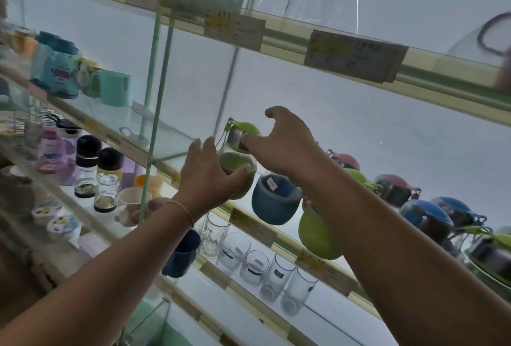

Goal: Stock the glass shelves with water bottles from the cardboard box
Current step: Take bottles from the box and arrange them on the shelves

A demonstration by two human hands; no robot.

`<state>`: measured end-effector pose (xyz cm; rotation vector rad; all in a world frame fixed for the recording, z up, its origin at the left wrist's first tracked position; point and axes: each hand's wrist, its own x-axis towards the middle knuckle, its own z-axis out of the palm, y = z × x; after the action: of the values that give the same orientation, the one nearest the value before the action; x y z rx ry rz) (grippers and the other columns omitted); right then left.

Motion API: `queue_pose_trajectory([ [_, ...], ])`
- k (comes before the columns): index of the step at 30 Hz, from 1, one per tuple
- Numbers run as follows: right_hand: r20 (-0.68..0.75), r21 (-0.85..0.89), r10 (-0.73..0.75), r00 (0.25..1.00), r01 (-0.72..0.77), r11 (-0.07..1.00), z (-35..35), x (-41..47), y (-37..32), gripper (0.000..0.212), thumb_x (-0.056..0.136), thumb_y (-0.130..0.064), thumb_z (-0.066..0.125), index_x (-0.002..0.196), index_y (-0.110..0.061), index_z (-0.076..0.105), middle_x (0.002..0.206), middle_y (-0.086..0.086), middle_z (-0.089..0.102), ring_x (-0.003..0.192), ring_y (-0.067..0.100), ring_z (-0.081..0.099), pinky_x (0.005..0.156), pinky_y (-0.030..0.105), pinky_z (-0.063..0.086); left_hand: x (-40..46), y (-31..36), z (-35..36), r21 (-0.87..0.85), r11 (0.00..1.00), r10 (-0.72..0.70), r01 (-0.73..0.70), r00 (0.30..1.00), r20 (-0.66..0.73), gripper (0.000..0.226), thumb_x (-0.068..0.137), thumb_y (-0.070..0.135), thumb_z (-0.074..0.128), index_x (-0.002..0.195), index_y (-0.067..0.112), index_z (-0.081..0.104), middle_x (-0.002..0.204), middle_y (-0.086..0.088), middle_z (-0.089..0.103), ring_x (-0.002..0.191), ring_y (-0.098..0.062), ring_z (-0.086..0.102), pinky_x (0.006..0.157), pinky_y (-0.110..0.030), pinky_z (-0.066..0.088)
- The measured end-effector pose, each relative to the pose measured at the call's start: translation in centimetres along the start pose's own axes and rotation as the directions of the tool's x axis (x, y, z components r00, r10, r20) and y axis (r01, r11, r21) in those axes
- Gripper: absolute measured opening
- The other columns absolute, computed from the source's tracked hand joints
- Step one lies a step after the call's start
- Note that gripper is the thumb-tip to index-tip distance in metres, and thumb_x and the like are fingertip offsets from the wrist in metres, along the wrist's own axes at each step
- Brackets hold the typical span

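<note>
No text here can be made out for certain. Two price tags [234, 30] [355, 55] hang on the shelf edge above the green bottle [240, 161], each with a yellow patch and dark writing, too blurred to read. Two more tags [253, 226] [320, 265] sit on the edge below and right of that bottle, equally unreadable. Down under them, the glass tumblers [278, 273] carry small dark-blue logos, lettering too small to tell. Far left of the bottle, a blue cup [56, 69] shows a red printed word, illegible.

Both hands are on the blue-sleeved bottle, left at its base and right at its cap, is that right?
Not quite. The head view shows both hands on the green bottle: left hand at its base, right hand at its cap. The blue bottle stands beside it, untouched.
</note>
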<state>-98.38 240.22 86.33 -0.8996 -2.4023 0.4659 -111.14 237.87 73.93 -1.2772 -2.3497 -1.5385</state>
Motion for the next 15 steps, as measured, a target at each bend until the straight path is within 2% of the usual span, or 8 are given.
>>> queue_pose_trajectory([
  [3, -0.067, 0.008, -0.015, 0.998, 0.015, 1.000, -1.0, -1.5, 1.4, 0.064, 0.088, -0.033, 0.067, 0.144, -0.022, 0.038, 0.139, -0.006, 0.048, 0.123, 0.014, 0.048, 0.083, 0.020, 0.037, -1.4, 2.8, -0.6, -0.056, 0.997, 0.049, -0.056, 0.990, -0.129, 0.066, 0.087, 0.048, 0.050, 0.140, 0.011, 0.035, 0.148, -0.014, 0.034, 0.138, -0.028, 0.030, 0.111, -0.041, 0.030],
  [5, -0.134, 0.010, -0.021, 0.991, 0.023, 1.000, -1.9, -2.4, 2.4, 0.062, 0.087, -0.034, 0.065, 0.143, -0.023, 0.041, 0.143, -0.003, 0.048, 0.130, 0.017, 0.046, 0.100, 0.030, 0.042, -2.1, 4.7, -1.0, -0.157, 0.974, 0.131, -0.160, 0.975, -0.181, 0.041, 0.088, 0.040, 0.046, 0.120, 0.014, 0.052, 0.123, -0.008, 0.053, 0.116, -0.024, 0.048, 0.100, -0.040, 0.044],
  [7, -0.209, 0.052, -0.026, 0.977, 0.038, 0.998, -3.3, -3.6, 3.6, 0.057, 0.087, -0.033, 0.065, 0.139, -0.023, 0.046, 0.140, -0.003, 0.052, 0.128, 0.017, 0.049, 0.107, 0.039, 0.044, -3.3, 7.0, -0.8, -0.225, 0.952, 0.161, -0.209, 0.963, -0.215, 0.030, 0.087, 0.038, 0.044, 0.102, 0.015, 0.057, 0.100, -0.005, 0.058, 0.094, -0.021, 0.055, 0.083, -0.043, 0.050],
  [9, -0.265, 0.075, -0.039, 0.963, 0.061, 0.995, -4.7, -4.9, 4.7, 0.053, 0.087, -0.033, 0.067, 0.136, -0.023, 0.049, 0.138, -0.004, 0.055, 0.125, 0.016, 0.053, 0.107, 0.040, 0.045, -4.8, 9.4, -0.2, -0.244, 0.943, 0.172, -0.227, 0.958, -0.228, 0.038, 0.091, 0.039, 0.044, 0.115, 0.012, 0.056, 0.110, -0.010, 0.058, 0.101, -0.021, 0.055, 0.088, -0.039, 0.049],
  [11, -0.277, 0.069, -0.053, 0.959, 0.075, 0.995, -6.2, -6.3, 5.9, 0.051, 0.089, -0.031, 0.068, 0.136, -0.022, 0.050, 0.139, -0.004, 0.055, 0.124, 0.015, 0.054, 0.106, 0.031, 0.045, -6.5, 11.7, 0.6, -0.233, 0.948, 0.171, -0.216, 0.965, -0.197, 0.044, 0.097, 0.035, 0.046, 0.136, 0.013, 0.045, 0.133, -0.011, 0.050, 0.114, -0.012, 0.047, 0.092, -0.010, 0.037],
  [12, -0.279, 0.064, -0.058, 0.959, 0.078, 0.995, -7.0, -6.9, 6.5, 0.051, 0.089, -0.030, 0.068, 0.136, -0.021, 0.050, 0.139, -0.003, 0.055, 0.124, 0.014, 0.054, 0.103, 0.027, 0.044, -7.2, 12.7, 1.1, -0.235, 0.949, 0.171, -0.212, 0.968, -0.182, 0.045, 0.099, 0.032, 0.046, 0.140, 0.014, 0.042, 0.139, -0.008, 0.047, 0.114, -0.005, 0.041, 0.083, 0.005, 0.027],
  [14, -0.290, 0.046, -0.067, 0.955, 0.084, 0.995, -8.6, -8.2, 7.9, 0.050, 0.089, -0.031, 0.068, 0.136, -0.022, 0.050, 0.140, -0.004, 0.054, 0.125, 0.014, 0.053, 0.104, 0.028, 0.045, -8.3, 14.6, 2.0, -0.265, 0.935, 0.194, -0.238, 0.964, -0.180, 0.046, 0.100, 0.032, 0.046, 0.142, 0.016, 0.040, 0.144, -0.005, 0.044, 0.114, -0.002, 0.038, 0.077, 0.009, 0.024],
  [15, -0.295, 0.030, -0.073, 0.953, 0.086, 0.996, -9.5, -8.8, 8.6, 0.050, 0.090, -0.032, 0.067, 0.136, -0.023, 0.051, 0.140, -0.004, 0.054, 0.126, 0.015, 0.053, 0.106, 0.032, 0.046, -8.8, 15.3, 2.5, -0.276, 0.926, 0.213, -0.258, 0.960, -0.184, 0.047, 0.099, 0.036, 0.045, 0.142, 0.017, 0.040, 0.144, -0.005, 0.045, 0.117, -0.004, 0.042, 0.086, 0.003, 0.029],
])
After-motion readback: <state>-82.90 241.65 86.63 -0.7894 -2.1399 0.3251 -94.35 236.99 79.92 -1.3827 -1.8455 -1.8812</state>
